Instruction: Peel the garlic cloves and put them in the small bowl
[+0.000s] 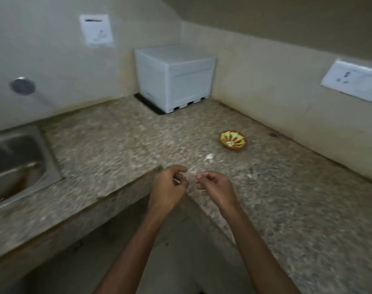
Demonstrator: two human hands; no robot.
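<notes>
Garlic (209, 157), likely the pale bit on the bench (117, 134) near the bowl (233, 140), looks light and papery; nip its tip. Left hand (170, 184) and right hand (213, 186) curl close together; any pinch is blurred.

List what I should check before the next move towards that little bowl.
1. Small bowl upright on the counter: ok.
2. Way from the hands to the bowl unobstructed: ok.
3. Left hand holding a clove: cannot tell, blurred.
4. Right hand holding a clove: cannot tell.
5. Clove fully peeled: cannot tell.
6. White bit near the bowl, clove or skin: cannot tell.
</notes>
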